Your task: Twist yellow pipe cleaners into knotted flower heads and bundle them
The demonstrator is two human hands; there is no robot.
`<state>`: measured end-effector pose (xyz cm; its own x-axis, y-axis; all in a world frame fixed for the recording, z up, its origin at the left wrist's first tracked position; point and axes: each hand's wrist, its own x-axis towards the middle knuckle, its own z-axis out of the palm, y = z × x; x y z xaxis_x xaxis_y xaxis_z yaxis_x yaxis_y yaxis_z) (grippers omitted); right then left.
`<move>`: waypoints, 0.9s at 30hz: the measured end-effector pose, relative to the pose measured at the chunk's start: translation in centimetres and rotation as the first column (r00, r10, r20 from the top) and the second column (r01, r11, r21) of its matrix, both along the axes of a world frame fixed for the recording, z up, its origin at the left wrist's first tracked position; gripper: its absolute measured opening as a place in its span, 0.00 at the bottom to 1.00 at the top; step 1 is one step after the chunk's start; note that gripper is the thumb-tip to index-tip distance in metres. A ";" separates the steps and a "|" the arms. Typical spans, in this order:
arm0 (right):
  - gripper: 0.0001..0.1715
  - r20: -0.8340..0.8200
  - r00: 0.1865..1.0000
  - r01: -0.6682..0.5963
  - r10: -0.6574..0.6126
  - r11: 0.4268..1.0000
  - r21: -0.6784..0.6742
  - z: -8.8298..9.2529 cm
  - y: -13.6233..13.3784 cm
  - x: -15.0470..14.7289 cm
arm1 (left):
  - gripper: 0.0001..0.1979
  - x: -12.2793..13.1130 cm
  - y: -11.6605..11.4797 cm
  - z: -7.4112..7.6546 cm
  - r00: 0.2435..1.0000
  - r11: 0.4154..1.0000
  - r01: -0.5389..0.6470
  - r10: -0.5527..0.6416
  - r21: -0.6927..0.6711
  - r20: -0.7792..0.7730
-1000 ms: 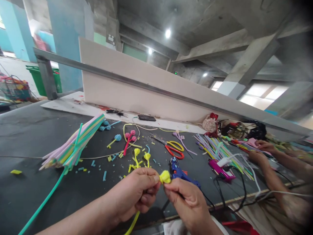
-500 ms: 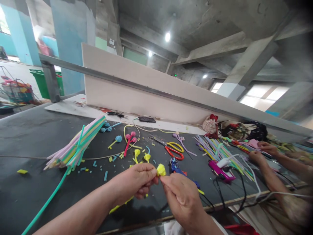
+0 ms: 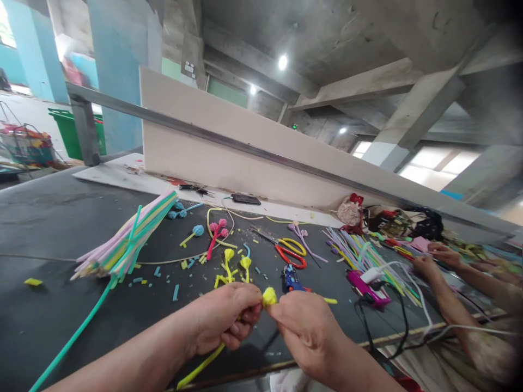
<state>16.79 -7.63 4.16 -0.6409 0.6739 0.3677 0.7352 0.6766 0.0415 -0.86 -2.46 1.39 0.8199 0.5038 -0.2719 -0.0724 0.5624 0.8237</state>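
My left hand (image 3: pixel 226 321) and my right hand (image 3: pixel 306 329) meet low in the middle, both pinched on a yellow pipe-cleaner flower (image 3: pixel 269 296). Its fuzzy curled head sits between my fingertips. The yellow stem (image 3: pixel 200 366) trails down to the left below my left hand. Both hands hover over the near edge of the dark table (image 3: pixel 49 218).
A bundle of pastel pipe cleaners (image 3: pixel 126 239) lies at the left, with a green one (image 3: pixel 73 337) trailing toward me. Finished flowers (image 3: pixel 229 261), red-and-yellow scissors (image 3: pixel 290 250), a blue glue gun (image 3: pixel 291 279) and a pink one (image 3: pixel 365 286) lie ahead. Another person's hands (image 3: pixel 429 264) work at the right.
Both hands have stayed pinched on the yellow flower head, shifting slightly lower. The stem now hangs further down to the left.
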 end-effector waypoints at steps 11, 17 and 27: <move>0.10 0.275 0.951 -0.138 0.138 0.990 -0.019 0.9 1.7 -0.3 | 0.06 0.7 0.2 -1.6 0.992 0.986 -0.122 0.125 0.112 -0.024; 0.12 0.173 0.984 -0.052 0.032 0.992 0.116 -0.2 1.6 -0.8 | 0.07 0.5 0.2 -1.1 0.977 0.974 -0.207 0.202 0.093 0.067; 0.05 -0.612 0.673 0.247 -0.416 0.906 -0.344 -1.0 2.7 -2.5 | 0.08 0.8 0.7 -0.9 0.939 0.923 -0.320 0.279 0.212 0.204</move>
<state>14.27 -4.91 3.17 -0.0080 0.9062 0.4228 0.6905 0.3108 -0.6531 -0.10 -1.72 0.52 0.6433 0.7655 0.0142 -0.3543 0.2813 0.8918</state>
